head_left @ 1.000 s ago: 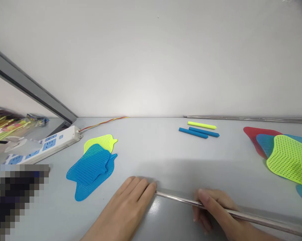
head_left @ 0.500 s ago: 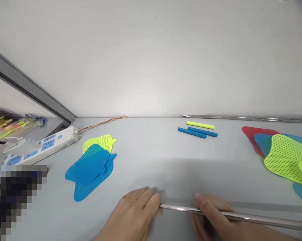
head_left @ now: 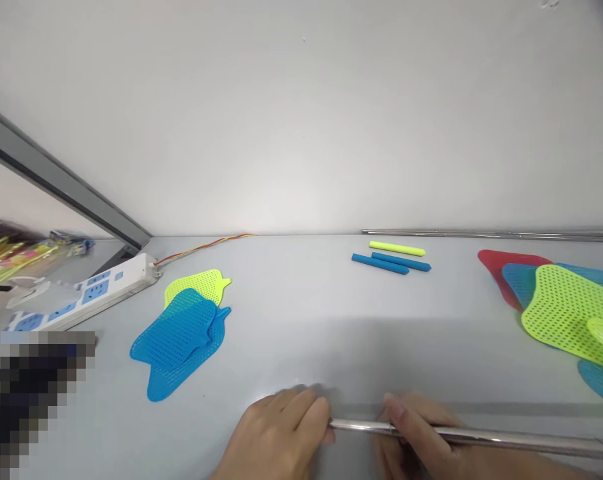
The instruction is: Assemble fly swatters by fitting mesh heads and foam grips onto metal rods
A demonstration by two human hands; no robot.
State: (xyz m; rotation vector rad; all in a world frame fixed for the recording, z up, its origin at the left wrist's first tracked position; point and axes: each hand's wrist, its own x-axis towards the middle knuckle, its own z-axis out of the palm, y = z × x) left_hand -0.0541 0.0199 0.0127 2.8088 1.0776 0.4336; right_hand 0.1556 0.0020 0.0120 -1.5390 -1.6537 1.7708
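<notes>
A shiny telescopic metal rod point(head_left: 521, 439) lies across the front of the view, thinner at its left part and thicker to the right. My left hand point(head_left: 279, 433) is closed around its thin left end, hiding the tip. Farther right, my right hand point(head_left: 419, 437) grips the rod near the step between sections, thumb along the top. The rod's far right end runs towards the frame edge. Ahead of my hands lie two blue plastic tubes point(head_left: 380, 264) and a yellow one point(head_left: 397, 249), each with one tapered end.
Blue perforated fly swatter heads point(head_left: 174, 333) overlap a yellow one point(head_left: 201, 283) at left. More heads, yellow point(head_left: 571, 317), blue and red point(head_left: 506, 260), pile up at right. Thin metal rods point(head_left: 481, 234) line the wall. A white power strip point(head_left: 126, 275) stands far left.
My left hand has moved slightly right and nearer to me, closer to my right hand. Less of the thin rod section shows between them. Both grips stay closed.
</notes>
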